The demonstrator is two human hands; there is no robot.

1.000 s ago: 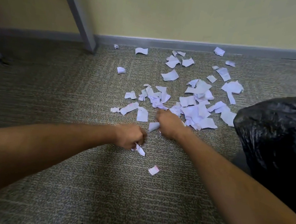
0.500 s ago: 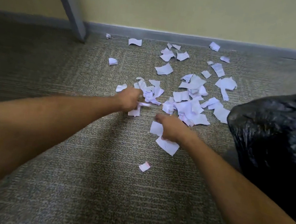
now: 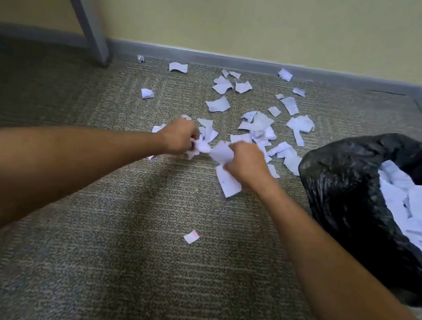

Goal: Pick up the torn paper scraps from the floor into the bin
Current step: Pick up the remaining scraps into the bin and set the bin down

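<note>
both hands mid-pile on the carpet, left hand (image 3: 178,137) and right hand (image 3: 246,163) each clutching scraps (image 3: 221,151), bin (image 3: 343,200) just right of the right hand so that one dumps first, loose scraps mostly beyond

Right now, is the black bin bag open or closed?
Open. The bag gapes at its right side, and white scraps lie visible inside it. How full it is cannot be told, because the frame cuts it off.
</note>
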